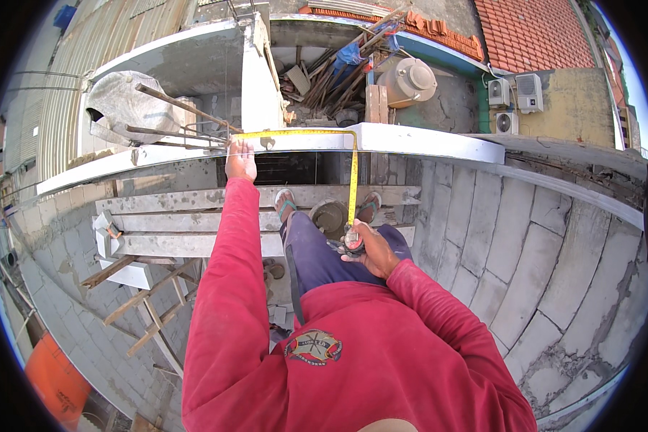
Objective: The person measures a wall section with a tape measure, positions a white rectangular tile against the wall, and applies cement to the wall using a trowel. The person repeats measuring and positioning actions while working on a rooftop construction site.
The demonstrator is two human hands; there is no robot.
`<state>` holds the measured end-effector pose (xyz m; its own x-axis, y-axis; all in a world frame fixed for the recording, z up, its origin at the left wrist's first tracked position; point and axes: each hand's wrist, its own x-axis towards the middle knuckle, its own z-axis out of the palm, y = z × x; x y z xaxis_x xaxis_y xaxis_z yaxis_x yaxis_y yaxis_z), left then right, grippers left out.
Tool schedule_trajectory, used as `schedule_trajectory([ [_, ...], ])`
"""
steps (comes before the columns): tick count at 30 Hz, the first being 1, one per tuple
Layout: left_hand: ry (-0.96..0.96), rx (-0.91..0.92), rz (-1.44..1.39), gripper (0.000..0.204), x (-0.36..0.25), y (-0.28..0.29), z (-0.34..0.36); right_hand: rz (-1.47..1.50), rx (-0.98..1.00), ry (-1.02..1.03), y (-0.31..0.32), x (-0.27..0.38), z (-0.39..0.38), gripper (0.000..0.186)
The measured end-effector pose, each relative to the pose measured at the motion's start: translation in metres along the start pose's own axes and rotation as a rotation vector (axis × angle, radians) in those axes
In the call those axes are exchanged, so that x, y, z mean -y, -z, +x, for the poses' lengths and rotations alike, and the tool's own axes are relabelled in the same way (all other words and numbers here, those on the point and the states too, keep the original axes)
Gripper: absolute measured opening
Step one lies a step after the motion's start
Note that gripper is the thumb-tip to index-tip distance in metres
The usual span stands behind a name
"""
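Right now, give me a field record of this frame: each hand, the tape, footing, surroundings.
left hand: presses the tape's end on the white wall top
right hand: grips the tape measure case
tape blade: yellow, runs along the wall top, then bends down to the case
footing: sandalled feet on grey planks
surroundings: block wall at right, wooden ladder below left

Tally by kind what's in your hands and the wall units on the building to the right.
Yellow tape measure, case gripped in the right hand, blade end pinned on the white beam by the left hand: 1
White air-conditioner units: 3
Total: 4
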<state>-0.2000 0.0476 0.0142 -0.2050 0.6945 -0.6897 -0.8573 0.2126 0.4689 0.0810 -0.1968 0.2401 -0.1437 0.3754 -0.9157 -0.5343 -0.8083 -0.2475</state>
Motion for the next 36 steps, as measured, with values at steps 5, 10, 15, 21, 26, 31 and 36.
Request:
schedule_trajectory([
  [5, 0.006, 0.012, 0.004, 0.039, 0.0009, -0.0006, 0.0018, 0.001, 0.012, 0.004, 0.0022, 0.0003, 0.0004, 0.033],
  [10, -0.005, 0.026, 0.017, 0.041, -0.0037, 0.0063, 0.0052, -0.003, -0.006, -0.004, -0.0001, 0.0003, 0.0003, 0.031],
  [15, 0.026, -0.015, -0.018, 0.038, 0.0020, 0.0024, 0.0078, 0.009, -0.044, 0.001, -0.0058, 0.0019, -0.0044, 0.028],
  [21, 0.003, -0.001, -0.029, 0.043, 0.0002, 0.0032, 0.0047, -0.010, -0.029, -0.002, -0.0057, 0.0032, -0.0042, 0.030],
  [26, -0.001, 0.009, -0.018, 0.045, 0.0012, 0.0034, 0.0037, -0.012, -0.011, -0.001, -0.0013, 0.0028, -0.0025, 0.032],
  [31, -0.010, 0.008, 0.024, 0.048, 0.0007, 0.0037, 0.0049, -0.007, 0.005, 0.003, -0.0009, 0.0036, -0.0026, 0.032],
  [36, -0.010, 0.013, 0.010, 0.048, 0.0010, 0.0049, 0.0062, -0.005, 0.006, 0.004, -0.0011, 0.0039, -0.0038, 0.031],
])
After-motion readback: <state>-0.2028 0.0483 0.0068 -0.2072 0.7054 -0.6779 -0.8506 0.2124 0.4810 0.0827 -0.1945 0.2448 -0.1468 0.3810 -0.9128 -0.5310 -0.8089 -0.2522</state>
